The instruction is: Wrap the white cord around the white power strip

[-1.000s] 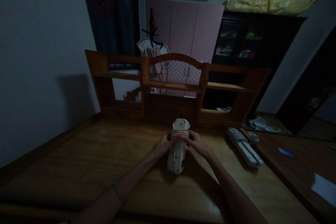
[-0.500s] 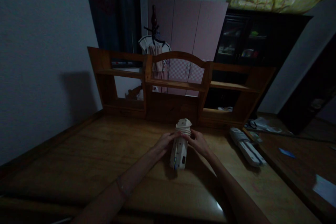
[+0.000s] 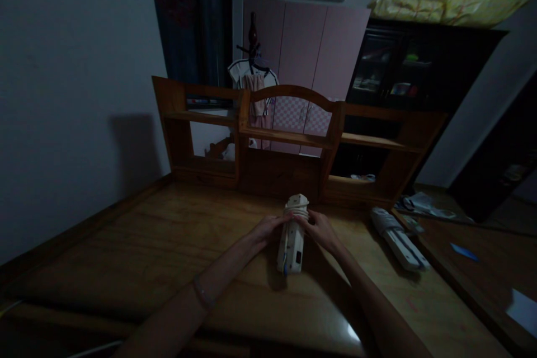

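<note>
A white power strip (image 3: 292, 249) lies lengthwise in front of me on the wooden desk, its cord (image 3: 297, 210) wound in several turns round the far part. My left hand (image 3: 269, 228) grips it from the left, fingers closed at the coils. From the right, my right hand (image 3: 321, 229) closes on the same stretch of strip and cord, its thumb close to the left one. Along the strip's near part runs a thin length with a blue bit at its end. A second power strip (image 3: 400, 240), also wrapped in cord, rests farther right, touched by neither hand.
A wooden desk (image 3: 188, 240) carries an open shelf unit (image 3: 289, 135) along its back edge. The wall (image 3: 75, 100) bounds it on the left. Right of it is a lower brown surface (image 3: 457, 277) with a blue packet (image 3: 464, 251) and a white paper (image 3: 522, 310).
The whole view has shifted slightly, so everything sits a little farther right. Both hands stay on the power strip at the coils, with only slight finger movement.
</note>
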`<state>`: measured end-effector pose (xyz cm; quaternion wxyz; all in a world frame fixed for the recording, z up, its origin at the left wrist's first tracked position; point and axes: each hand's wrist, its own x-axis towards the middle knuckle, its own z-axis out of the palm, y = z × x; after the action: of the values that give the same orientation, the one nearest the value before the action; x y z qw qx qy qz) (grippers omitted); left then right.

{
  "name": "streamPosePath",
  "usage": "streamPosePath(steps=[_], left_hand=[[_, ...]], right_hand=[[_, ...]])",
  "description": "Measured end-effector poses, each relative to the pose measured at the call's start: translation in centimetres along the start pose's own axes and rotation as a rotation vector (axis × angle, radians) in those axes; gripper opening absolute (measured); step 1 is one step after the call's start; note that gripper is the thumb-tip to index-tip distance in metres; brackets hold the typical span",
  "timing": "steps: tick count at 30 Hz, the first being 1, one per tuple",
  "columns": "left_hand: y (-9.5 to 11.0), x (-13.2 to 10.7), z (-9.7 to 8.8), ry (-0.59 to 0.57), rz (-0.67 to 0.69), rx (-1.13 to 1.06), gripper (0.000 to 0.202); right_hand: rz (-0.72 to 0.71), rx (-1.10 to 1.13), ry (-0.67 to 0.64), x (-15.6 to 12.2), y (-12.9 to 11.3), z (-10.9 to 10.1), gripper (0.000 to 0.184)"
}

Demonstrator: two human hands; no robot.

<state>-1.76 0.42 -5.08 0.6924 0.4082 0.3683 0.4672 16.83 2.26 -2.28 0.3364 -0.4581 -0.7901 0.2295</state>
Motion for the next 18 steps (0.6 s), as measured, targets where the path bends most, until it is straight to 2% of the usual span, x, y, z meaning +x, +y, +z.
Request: streamPosePath(steps=[7, 13, 18], left_hand=[[-0.1, 0.1, 0.2, -0.038, 0.015, -0.094, 0.038], [0.1, -0.1, 0.2, -0.085, -0.010, -0.135, 0.035], [0.3, -0.6, 0.4, -0.110, 0.012, -0.124, 0.033]], right_hand=[[0.064, 0.153, -0.067, -0.4, -0.6, -0.9, 0.052], [0.089, 0.165, -0.099, -0.5, -1.5, -1.2, 0.050], [0.091, 0.187, -0.099, -0.6, -1.3, -1.0, 0.051]])
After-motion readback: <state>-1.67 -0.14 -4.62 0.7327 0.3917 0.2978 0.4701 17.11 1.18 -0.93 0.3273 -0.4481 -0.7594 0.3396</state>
